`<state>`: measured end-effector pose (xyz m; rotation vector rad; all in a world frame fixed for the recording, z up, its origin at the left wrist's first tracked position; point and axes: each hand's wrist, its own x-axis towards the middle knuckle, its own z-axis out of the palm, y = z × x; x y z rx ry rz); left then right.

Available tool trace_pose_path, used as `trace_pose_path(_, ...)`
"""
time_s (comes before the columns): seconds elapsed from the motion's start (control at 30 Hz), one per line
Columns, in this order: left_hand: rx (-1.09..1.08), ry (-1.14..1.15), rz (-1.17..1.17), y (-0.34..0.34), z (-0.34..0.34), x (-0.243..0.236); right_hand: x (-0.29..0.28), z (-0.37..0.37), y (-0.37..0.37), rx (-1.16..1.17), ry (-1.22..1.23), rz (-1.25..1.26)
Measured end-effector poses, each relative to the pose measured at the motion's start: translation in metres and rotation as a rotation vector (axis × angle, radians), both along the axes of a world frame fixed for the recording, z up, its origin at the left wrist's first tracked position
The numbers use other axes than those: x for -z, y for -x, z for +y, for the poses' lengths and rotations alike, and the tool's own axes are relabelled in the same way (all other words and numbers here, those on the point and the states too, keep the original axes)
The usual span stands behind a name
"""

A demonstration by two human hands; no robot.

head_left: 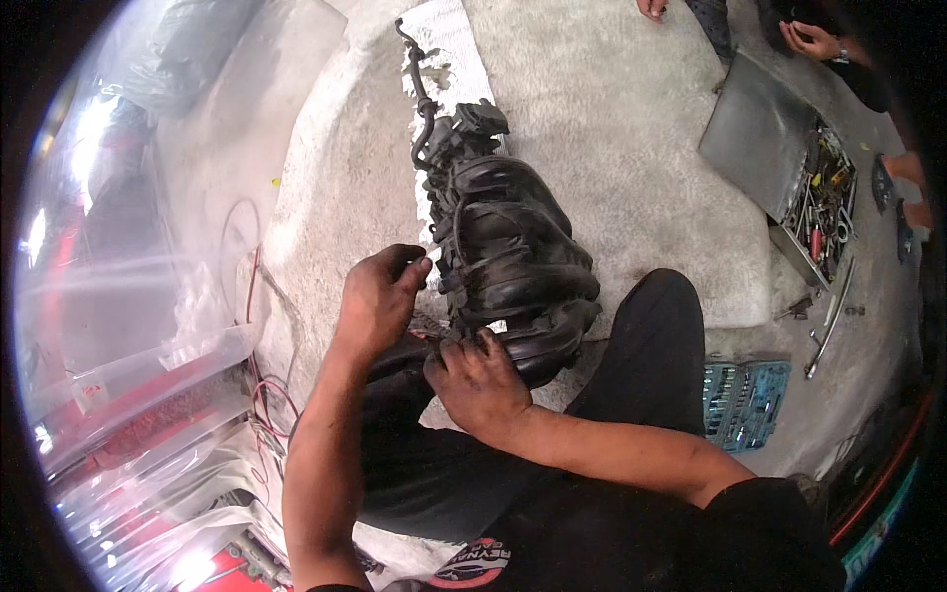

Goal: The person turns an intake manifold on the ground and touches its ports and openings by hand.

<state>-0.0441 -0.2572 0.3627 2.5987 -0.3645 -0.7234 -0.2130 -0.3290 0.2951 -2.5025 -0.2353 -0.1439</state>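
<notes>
A black plastic engine intake manifold (523,257) with several curved runners lies in front of me, partly on a silvery sheet (449,49). A dark hose (424,104) runs from its far end over that sheet. My left hand (380,296) is at the manifold's left edge, thumb and forefinger pinched close together; whatever sits between them is too small to make out. Lower down, my right hand (480,388) has its fingers curled over the near left edge of the manifold. Part of that edge is hidden behind the fingers.
An open metal toolbox (760,128) full of tools stands at the right. Nearer lie a long-handled wrench (834,321) and a blue socket case (747,405). Clear plastic sheeting (128,395) and a red cable (254,296) are at left. Other people's hands (814,41) show at the far right.
</notes>
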Motion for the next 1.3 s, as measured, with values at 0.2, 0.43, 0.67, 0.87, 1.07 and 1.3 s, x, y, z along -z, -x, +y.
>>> trace_pose_path(0.2, 0.031, -0.156, 0.108, -0.031, -0.019, 0.043, 0.004, 0.015, 0.003, -0.024, -0.024, -0.018)
trace_pose_path(0.43, -0.030, -0.047, 0.102, -0.029, -0.027, 0.064, 0.005, 0.000, -0.001, -0.062, -0.120, 0.020)
trace_pose_path(0.67, -0.429, 0.258, 0.120, -0.067, 0.009, 0.055, 0.000, 0.002, -0.006, -0.145, -0.083, 0.102)
trace_pose_path(0.87, -0.219, -0.020, 0.229, -0.058, -0.015, 0.044, 0.010, 0.012, -0.004, -0.213, -0.115, 0.102)
trace_pose_path(1.07, -0.145, -0.008, 0.369, -0.055, -0.012, 0.043, 0.019, 0.020, 0.002, -0.239, -0.098, 0.053)
trace_pose_path(1.3, -0.254, 0.056, 0.357, -0.047, -0.016, 0.049, 0.014, 0.014, -0.002, -0.289, -0.090, 0.080)
